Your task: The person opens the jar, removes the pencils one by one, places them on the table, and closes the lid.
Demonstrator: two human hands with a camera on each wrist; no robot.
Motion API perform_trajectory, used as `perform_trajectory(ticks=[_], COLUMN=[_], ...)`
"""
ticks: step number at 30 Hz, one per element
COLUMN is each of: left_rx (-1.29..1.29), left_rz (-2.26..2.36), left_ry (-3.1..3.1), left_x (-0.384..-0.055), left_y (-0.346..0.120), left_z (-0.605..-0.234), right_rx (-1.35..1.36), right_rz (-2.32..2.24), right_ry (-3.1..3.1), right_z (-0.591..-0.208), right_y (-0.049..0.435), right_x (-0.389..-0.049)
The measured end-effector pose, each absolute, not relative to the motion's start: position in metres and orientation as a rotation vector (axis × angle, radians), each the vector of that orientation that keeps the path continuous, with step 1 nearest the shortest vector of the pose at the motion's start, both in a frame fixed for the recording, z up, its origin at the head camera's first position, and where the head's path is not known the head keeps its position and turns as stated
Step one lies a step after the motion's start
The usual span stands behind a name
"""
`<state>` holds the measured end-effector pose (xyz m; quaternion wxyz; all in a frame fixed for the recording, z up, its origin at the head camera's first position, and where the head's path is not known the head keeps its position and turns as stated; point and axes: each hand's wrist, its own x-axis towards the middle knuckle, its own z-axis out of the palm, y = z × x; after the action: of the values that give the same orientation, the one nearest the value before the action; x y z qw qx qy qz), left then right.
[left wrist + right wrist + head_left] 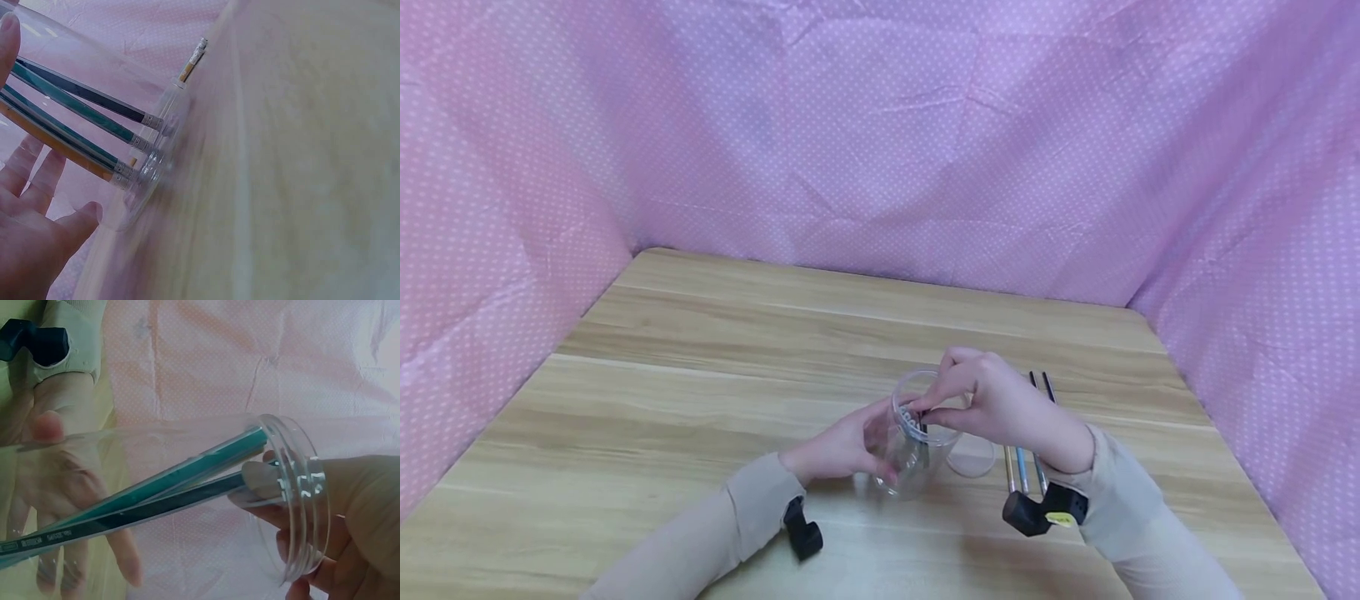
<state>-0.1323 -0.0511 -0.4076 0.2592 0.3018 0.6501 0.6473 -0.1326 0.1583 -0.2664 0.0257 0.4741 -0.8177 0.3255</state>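
Observation:
A clear plastic jar (912, 477) stands on the table with several pencils inside, green, dark and orange ones showing in the left wrist view. My left hand (842, 443) holds the jar from its left side, thumb and fingers about the wall. At the open mouth, my right hand (988, 400) reaches in with its fingertips and pinches the upper end of a dark pencil (181, 505). Next to it in the right wrist view, a green pencil (181, 473) leans inside the jar. The pencils' metal-banded ends (152, 122) point toward the jar's bottom.
A round clear lid (972, 457) lies on the table just right of the jar. Several pencils (1022, 468) lie side by side farther right, partly hidden under my right forearm. Pink dotted cloth (880, 167) hangs around the wooden table (737, 333).

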Motion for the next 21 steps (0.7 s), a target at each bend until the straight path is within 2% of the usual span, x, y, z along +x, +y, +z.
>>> perform_trajectory(ticks=[14, 21], left_rx=[0.847, 0.872], left_rz=[1.765, 1.774], left_ry=[1.718, 1.726], left_x=[-0.132, -0.131], left_y=[-0.056, -0.054], left_z=[-0.405, -0.407], right_rx=[1.403, 1.318], right_rz=[1.156, 1.381], right_ry=[-2.394, -2.259], right_z=[-0.278, -0.287], right_y=[0.156, 0.159], right_x=[-0.133, -0.135])
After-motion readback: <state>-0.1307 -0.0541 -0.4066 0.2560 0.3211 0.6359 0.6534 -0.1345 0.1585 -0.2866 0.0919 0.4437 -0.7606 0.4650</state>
